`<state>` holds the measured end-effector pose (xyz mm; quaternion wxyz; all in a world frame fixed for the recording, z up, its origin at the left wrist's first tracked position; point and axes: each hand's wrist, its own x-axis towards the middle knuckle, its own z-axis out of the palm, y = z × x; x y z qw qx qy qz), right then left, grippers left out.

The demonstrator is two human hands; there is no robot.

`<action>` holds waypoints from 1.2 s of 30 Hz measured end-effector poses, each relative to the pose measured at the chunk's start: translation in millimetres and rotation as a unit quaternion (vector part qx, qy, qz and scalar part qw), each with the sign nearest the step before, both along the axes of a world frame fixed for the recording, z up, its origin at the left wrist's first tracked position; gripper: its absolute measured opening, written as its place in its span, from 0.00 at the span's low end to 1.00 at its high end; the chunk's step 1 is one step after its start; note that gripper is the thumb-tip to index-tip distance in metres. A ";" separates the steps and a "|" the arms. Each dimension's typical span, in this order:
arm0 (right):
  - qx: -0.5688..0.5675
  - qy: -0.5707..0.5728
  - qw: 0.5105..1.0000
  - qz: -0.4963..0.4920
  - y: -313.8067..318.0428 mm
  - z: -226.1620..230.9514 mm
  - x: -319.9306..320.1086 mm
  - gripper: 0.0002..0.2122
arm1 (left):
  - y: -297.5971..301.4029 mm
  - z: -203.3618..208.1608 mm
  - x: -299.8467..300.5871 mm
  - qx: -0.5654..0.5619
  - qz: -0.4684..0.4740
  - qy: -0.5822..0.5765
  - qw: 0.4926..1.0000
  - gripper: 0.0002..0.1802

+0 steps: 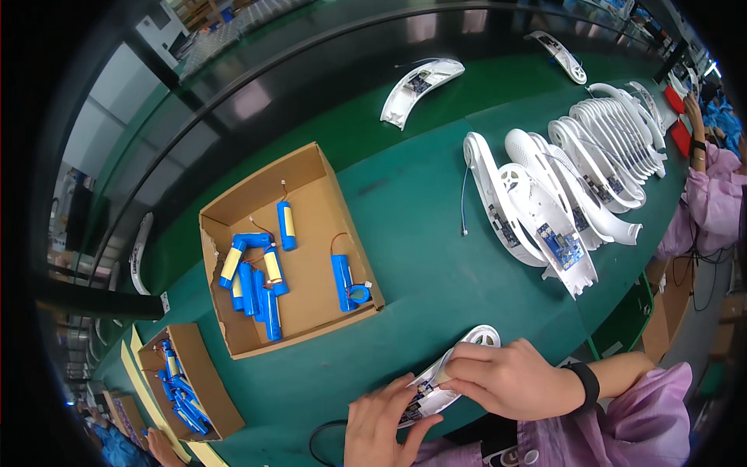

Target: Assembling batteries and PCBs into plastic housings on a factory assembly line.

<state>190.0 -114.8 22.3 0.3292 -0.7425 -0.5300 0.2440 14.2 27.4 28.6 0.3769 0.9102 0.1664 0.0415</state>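
A curved white plastic housing (445, 398) with a small circuit board inside lies at the table's near edge, in front of me. My left hand (383, 424) grips its left end, fingers over the far rim and thumb on the near side. Over the middle of the housing, my right hand (510, 380) has its thumb and fingertips pinched together at the board. Something small and pale seems to be between them, too covered to name. The round slotted end of the housing shows beyond my right fingers. A black cable loops beside my left hand.
An open cardboard box (342, 226) holds several blue cylindrical battery packs (287, 226). A smaller cardboard box (222, 389) at left holds more. White housings (537, 214) stand in a row at right; others lie on the conveyor behind. Co-workers sit at right and lower left.
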 end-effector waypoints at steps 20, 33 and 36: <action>0.028 0.021 0.999 -0.034 -2.6 -9.8 -6.6 0.04 | 6.9 0.4 6.9 0.025 -0.030 -0.044 0.998 0.28; 0.042 0.074 0.995 -0.044 -12.1 1.6 0.7 0.07 | 22.8 13.0 35.5 0.110 -0.176 0.086 0.975 0.19; 0.105 0.074 0.991 -0.026 -21.6 20.7 23.6 0.10 | 27.7 13.1 39.3 0.086 -0.198 0.134 0.967 0.19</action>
